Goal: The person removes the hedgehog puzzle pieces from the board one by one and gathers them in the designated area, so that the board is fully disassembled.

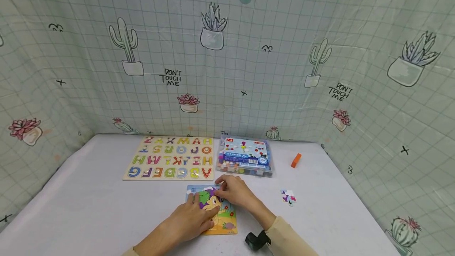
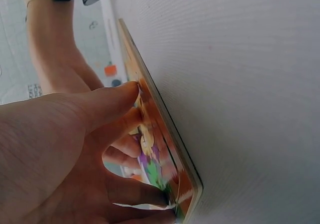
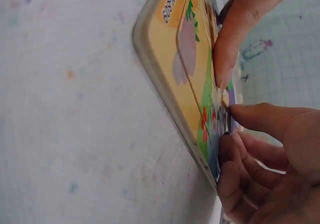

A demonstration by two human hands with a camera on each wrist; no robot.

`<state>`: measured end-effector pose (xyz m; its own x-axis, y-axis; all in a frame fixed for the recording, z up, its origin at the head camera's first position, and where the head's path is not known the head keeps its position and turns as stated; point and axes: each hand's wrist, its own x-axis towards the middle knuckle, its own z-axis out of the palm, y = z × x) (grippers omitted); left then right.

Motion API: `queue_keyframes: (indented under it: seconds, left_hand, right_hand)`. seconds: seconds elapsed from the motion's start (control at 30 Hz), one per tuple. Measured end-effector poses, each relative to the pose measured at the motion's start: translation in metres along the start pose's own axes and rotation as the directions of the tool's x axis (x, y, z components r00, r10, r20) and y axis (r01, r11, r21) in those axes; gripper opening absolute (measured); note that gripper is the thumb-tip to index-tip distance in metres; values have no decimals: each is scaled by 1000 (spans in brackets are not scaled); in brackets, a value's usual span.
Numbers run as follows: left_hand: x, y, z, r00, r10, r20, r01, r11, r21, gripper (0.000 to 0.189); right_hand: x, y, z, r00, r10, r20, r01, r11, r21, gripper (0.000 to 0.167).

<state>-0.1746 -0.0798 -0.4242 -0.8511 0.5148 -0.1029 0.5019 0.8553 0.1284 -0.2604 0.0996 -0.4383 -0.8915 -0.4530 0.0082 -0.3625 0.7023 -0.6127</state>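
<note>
A flat cartoon jigsaw puzzle (image 1: 227, 228) in a thin tray lies near the front middle of the table. My left hand (image 1: 190, 218) rests across its left side, fingers spread; the left wrist view shows the thumb (image 2: 117, 102) and fingertips down on the picture. At the puzzle's upper right, my right hand (image 1: 236, 191) bends over the edge. Its thumb (image 3: 255, 116) and curled fingers pinch a puzzle piece (image 3: 224, 116), tilted slightly up from the surface and mostly hidden by the fingers. A loose puzzle piece (image 1: 288, 197) with purple and pink print lies to the right.
Behind the puzzle are a wooden alphabet board (image 1: 167, 179) and a clear plastic box (image 1: 245, 155) of small coloured parts. An orange block (image 1: 296, 160) lies at the back right. A patterned cloth (image 1: 227, 70) hangs around the table's back and sides.
</note>
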Motion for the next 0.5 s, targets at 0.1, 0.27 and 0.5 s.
queue_keyframes:
  seconds: [0.1, 0.27, 0.5]
  left_hand:
    - [0, 0, 0, 1000, -2, 7, 2, 1000, 1, 41]
    - [0, 1, -1, 1000, -13, 17, 13, 1000, 7, 42]
    - [-1, 1, 0, 1000, -13, 11, 12, 999, 29, 42]
  right_hand:
    - [1, 1, 0, 1000, -13, -1, 13, 1000, -4, 22]
    - [1, 1, 1, 1000, -7, 13, 7, 999, 35, 14]
    - [1, 1, 0, 998, -9, 62, -1, 988, 152, 10]
